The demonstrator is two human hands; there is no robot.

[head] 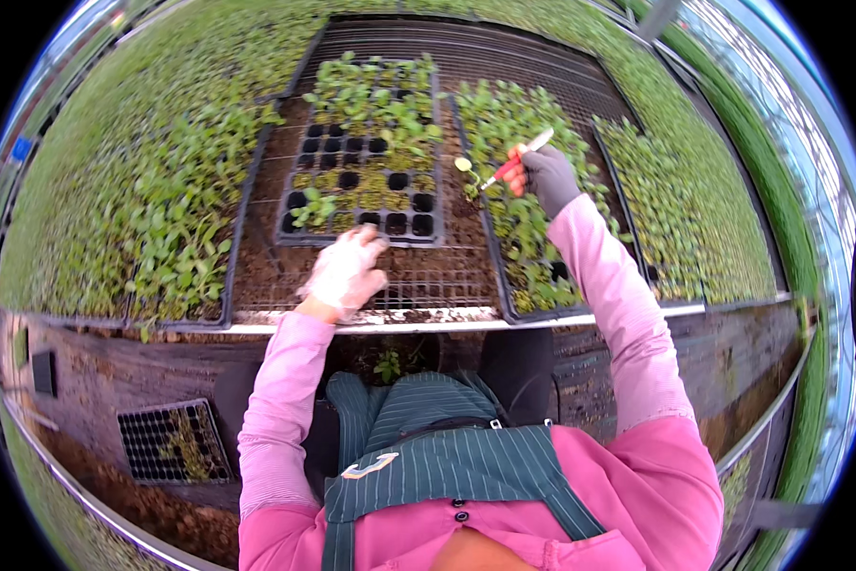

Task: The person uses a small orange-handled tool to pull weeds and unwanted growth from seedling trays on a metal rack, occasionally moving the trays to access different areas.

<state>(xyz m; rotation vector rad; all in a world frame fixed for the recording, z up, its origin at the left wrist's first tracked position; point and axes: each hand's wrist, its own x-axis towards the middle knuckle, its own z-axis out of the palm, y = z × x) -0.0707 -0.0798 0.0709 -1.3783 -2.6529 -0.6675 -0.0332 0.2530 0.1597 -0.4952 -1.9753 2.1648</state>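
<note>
My left hand (347, 275), in a thin clear glove, hovers blurred at the front edge of a black seedling tray (438, 228). Its fingers are apart, and nothing shows in them. That tray has bare black cells among cells of seedlings (371, 96). My right hand (545, 175), in a grey glove with orange fingertips, grips a slim red-and-white hand tool (503, 170). The tool's metal tip points down-left, next to a small seedling (472, 187) with a pale leaf. Whether the tip touches the seedling, I cannot tell. Below this hand stands a full seedling tray (499, 275).
Dense seedling trays (178, 193) fill the left of the mesh bench (435, 289); another tray (670, 221) stands at the right. A white rail (428, 325) edges the bench's front. On the ground at lower left lies a black cell tray (139, 442) with plant debris.
</note>
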